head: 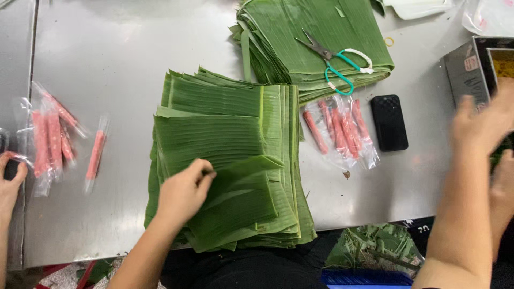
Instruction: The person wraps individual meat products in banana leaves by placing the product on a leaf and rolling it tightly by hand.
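One leaf pinched by the left hand (184, 192) could tear along its ribs if jerked off the leaf stack (230, 160), while the blurred right hand (482, 126) hangs spread and empty.

A food-preparation workplace is indicated: a stainless-steel table (118, 48) is covered with stacked banana leaves (235, 155), with bagged pink sausages (340, 131) at three o'clock and scissors (334, 61) at one o'clock.
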